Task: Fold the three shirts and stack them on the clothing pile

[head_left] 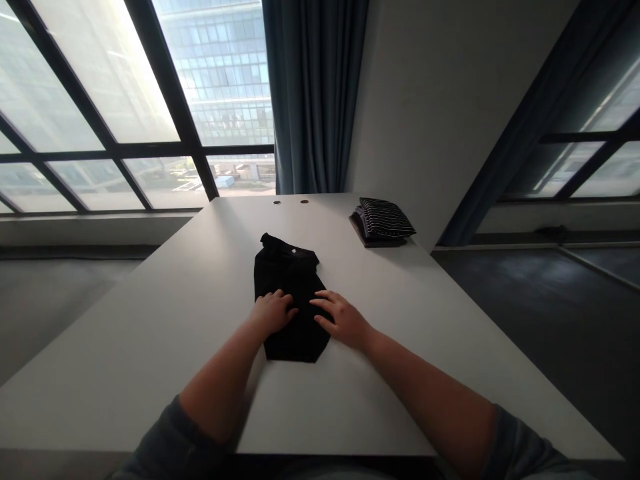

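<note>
A black shirt (295, 340) lies partly folded on the white table (400, 400), its collar end with a small white label pointing away from me. On its left edge rests my left hand (273, 311), fingers stretched over the cloth. My right hand (343, 320) touches the right edge, with its fingers spread and the tips on the fabric. Neither hand lifts or grips the cloth as far as I can see.
A small stack of folded dark clothes, with a black-and-white striped garment (387, 217) on top, lies near the table's far right edge. Two round holes (305, 201) are at the far edge. Behind stand a blue curtain (315, 100) and windows.
</note>
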Demonstrator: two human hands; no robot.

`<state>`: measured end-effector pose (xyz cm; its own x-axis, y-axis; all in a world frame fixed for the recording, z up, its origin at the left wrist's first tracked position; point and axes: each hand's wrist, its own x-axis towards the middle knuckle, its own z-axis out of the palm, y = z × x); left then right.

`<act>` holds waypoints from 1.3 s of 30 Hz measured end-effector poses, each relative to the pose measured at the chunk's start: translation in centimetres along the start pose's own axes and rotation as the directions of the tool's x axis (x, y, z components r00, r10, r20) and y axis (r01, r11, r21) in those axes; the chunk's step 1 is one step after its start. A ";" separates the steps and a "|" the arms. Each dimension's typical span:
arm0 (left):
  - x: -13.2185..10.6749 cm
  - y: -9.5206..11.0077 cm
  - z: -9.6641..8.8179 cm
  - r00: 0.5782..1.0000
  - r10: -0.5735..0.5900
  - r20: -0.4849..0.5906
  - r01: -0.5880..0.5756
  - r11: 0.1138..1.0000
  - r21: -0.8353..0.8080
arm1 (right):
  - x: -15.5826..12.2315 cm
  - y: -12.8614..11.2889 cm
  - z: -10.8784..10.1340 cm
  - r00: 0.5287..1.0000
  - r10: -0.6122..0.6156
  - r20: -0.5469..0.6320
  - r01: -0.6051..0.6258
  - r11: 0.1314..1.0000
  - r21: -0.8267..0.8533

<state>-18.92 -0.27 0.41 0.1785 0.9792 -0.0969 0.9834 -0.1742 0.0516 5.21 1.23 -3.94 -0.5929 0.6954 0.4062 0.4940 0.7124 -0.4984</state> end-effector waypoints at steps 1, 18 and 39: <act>-0.1 -0.7 -0.3 1.000 -0.017 0.025 0.017 1.000 0.008 | 0.0 -0.8 0.6 0.998 -0.010 0.063 0.011 1.000 -0.029; -1.2 -6.0 -2.1 0.939 -0.326 0.113 0.330 0.944 -0.026 | 0.3 0.0 0.7 0.999 -0.025 -0.041 0.026 0.999 0.025; -12.6 -7.1 -0.7 0.991 0.042 -0.125 -0.078 0.951 -0.299 | -0.9 -2.2 -4.4 0.967 -0.158 0.201 0.157 0.987 0.021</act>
<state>-28.16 -11.25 1.97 0.2141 0.9763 0.0303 0.9111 -0.2108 0.3542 7.48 -0.55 0.16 -0.7791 0.5404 0.3177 0.3812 0.8107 -0.4444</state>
